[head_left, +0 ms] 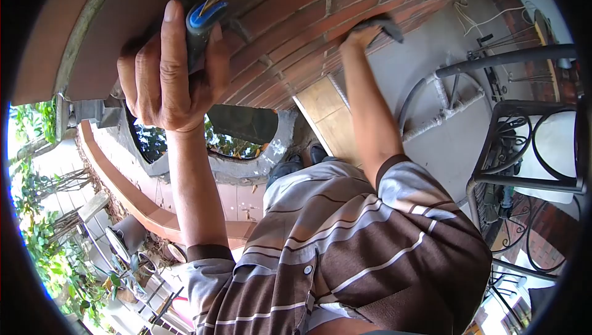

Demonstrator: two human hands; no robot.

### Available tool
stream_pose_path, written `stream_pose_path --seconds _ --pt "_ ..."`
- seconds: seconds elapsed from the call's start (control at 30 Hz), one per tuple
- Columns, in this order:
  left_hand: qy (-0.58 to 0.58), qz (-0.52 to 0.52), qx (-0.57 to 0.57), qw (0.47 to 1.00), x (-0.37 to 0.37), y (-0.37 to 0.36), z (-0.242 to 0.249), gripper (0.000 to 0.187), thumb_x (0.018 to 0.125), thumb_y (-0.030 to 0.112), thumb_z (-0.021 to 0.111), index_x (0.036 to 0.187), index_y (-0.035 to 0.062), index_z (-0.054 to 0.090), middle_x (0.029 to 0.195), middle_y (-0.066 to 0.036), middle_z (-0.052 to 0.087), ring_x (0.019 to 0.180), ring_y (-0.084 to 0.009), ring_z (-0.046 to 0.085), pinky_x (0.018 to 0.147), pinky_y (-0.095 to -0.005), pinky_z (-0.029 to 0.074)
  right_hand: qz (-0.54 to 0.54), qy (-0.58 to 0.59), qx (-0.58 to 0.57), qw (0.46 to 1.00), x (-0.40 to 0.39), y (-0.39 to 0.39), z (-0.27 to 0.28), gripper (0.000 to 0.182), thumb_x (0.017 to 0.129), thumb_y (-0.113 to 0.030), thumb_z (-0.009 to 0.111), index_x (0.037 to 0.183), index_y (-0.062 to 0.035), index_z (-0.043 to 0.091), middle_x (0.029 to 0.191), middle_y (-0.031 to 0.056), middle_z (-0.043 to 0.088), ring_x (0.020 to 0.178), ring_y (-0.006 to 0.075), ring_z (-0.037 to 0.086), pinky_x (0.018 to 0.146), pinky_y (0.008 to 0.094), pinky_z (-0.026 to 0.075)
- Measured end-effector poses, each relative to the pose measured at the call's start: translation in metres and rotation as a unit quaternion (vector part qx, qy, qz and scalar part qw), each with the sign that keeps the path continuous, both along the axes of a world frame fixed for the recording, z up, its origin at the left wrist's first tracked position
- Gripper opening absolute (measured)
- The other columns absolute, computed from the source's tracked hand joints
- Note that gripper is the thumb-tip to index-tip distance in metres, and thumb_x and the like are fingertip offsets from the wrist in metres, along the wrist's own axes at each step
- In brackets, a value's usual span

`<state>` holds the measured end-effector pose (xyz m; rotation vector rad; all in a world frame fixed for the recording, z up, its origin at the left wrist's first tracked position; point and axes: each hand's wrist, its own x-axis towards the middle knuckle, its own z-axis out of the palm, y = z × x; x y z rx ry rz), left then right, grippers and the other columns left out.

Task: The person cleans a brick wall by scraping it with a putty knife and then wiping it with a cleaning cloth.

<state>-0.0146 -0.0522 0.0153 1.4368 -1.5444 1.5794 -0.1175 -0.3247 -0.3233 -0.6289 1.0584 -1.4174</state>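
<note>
So the left hand point(176, 79) is up at 10 o'clock, gripping a blue-tipped tool point(207, 16): one finger stretched straight along its side, thumb on the other, the rest curled in. The tool sits at 1 o'clock from the knuckles, long axis running roughly 7 to 1, with a thin strand or edge reaching past the blue end towards the top. Can't make out what that bit is.

The right hand point(361, 38) is at 1 o'clock, well apart from the left, with a dark thing point(390, 28) at its fingers, lying roughly 10 to 4. It's too blurred to tell whether they're pinching it or just pressing on it. From there the blue-tipped tool lies out at 9 o'clock, so the left hand is clearly the nearer one.

Count: two hands, one blue-tipped tool, one dark thing.

Further out: one brick wall point(299, 13) across 12 o'clock, one pool point(274, 151) (looks like one, anyway) with a grey rim, partly behind the left forearm, one white-wrapped frame point(453, 112) at 2, at least one black metal chair point(529, 181) at 3, leafy plants point(46, 245) at 8, too many to count.
</note>
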Motion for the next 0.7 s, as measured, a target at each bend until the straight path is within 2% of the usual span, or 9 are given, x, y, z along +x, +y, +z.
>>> stream_pose_path --seconds 0.07,0.1,0.13,0.23,0.3,0.4,0.53,0.6,0.7 --pt "-0.019 -0.002 0.007 1.000 0.001 0.001 0.001 0.037 0.073 0.019 0.077 0.102 -0.0028 0.070 0.072 -0.009 0.066 0.058 -0.0240 0.057 0.055 -0.0331 0.049 0.072 -0.174 0.104 0.977 0.019 0.059 -0.024 0.062 0.099 -0.048 0.020 0.148 -0.0106 0.019 0.155 0.0103 0.020 0.138 0.0289 0.029 0.111 0.0462 0.030" --pt "-0.023 -0.001 0.007 1.000 0.002 0.001 0.001 0.037 0.073 0.019 0.077 0.102 -0.0028 0.070 0.072 -0.009 0.066 0.058 -0.0239 0.057 0.055 -0.0330 0.048 0.108 -0.273 0.153 0.944 0.032 0.097 -0.040 0.064 0.098 -0.053 0.021 0.151 -0.0182 0.015 0.156 0.0066 0.018 0.139 0.0270 0.027 0.109 0.0499 0.032" --pt "-0.028 0.001 0.006 1.000 0.002 0.000 0.001 0.037 0.073 0.019 0.077 0.101 -0.0028 0.070 0.073 -0.009 0.066 0.058 -0.0239 0.057 0.055 -0.0329 0.048 0.181 -0.316 0.186 0.913 0.041 0.139 -0.039 0.065 0.097 -0.055 0.025 0.150 -0.0188 0.019 0.155 0.0041 0.023 0.137 0.0270 0.030 0.108 0.0496 0.033" --pt "-0.029 0.007 0.007 1.000 0.003 0.002 0.000 0.037 0.073 0.020 0.077 0.101 -0.0028 0.070 0.073 -0.010 0.066 0.058 -0.0243 0.058 0.055 -0.0330 0.048 0.246 -0.320 0.366 0.838 0.058 0.219 -0.029 0.064 0.097 -0.055 0.025 0.149 -0.0185 0.022 0.153 0.0038 0.026 0.136 0.0266 0.032 0.108 0.0485 0.033" --pt "-0.020 0.009 0.016 1.000 0.000 0.003 0.000 0.037 0.073 0.019 0.078 0.101 -0.0029 0.070 0.074 -0.010 0.066 0.059 -0.0250 0.058 0.055 -0.0334 0.048 0.255 -0.318 0.384 0.828 0.053 0.212 -0.028 0.064 0.096 -0.055 0.026 0.148 -0.0182 0.024 0.152 0.0036 0.027 0.135 0.0263 0.033 0.108 0.0478 0.033" --pt "-0.031 -0.003 0.022 0.999 0.005 0.004 0.002 0.036 0.073 0.020 0.078 0.101 -0.0024 0.070 0.074 -0.010 0.066 0.059 -0.0248 0.058 0.055 -0.0335 0.049 0.205 -0.268 0.320 0.885 0.026 0.136 -0.024 0.063 0.096 -0.055 0.027 0.147 -0.0179 0.027 0.151 0.0034 0.030 0.134 0.0259 0.034 0.108 0.0467 0.033" --pt "-0.012 0.013 0.010 1.000 0.000 0.002 0.000 0.037 0.072 0.022 0.077 0.105 0.0040 0.071 0.076 -0.005 0.067 0.062 -0.0214 0.058 0.061 -0.0328 0.051 0.063 -0.133 0.121 0.982 -0.032 0.005 0.038 0.062 0.096 -0.055 0.028 0.145 -0.0174 0.031 0.149 0.0031 0.034 0.133 0.0254 0.037 0.108 0.0453 0.034" --pt "-0.007 0.009 -0.004 1.000 0.001 0.001 -0.003 0.037 0.071 0.024 0.079 0.103 0.0085 0.073 0.078 -0.003 0.065 0.064 -0.0189 0.058 0.062 -0.0307 0.052 0.017 -0.070 0.049 0.996 -0.043 -0.036 0.054 0.061 0.096 -0.054 0.028 0.144 -0.0172 0.033 0.148 0.0029 0.036 0.132 0.0251 0.038 0.108 0.0445 0.034" --pt "0.008 -0.011 -0.031 0.999 0.004 -0.003 -0.007 0.038 0.067 0.027 0.082 0.102 0.0132 0.075 0.077 0.000 0.059 0.065 -0.0158 0.057 0.061 -0.0279 0.051 -0.020 -0.043 0.031 0.998 -0.029 -0.021 0.056 0.061 0.096 -0.054 0.029 0.143 -0.0168 0.036 0.146 0.0026 0.039 0.131 0.0247 0.039 0.107 0.0435 0.034"
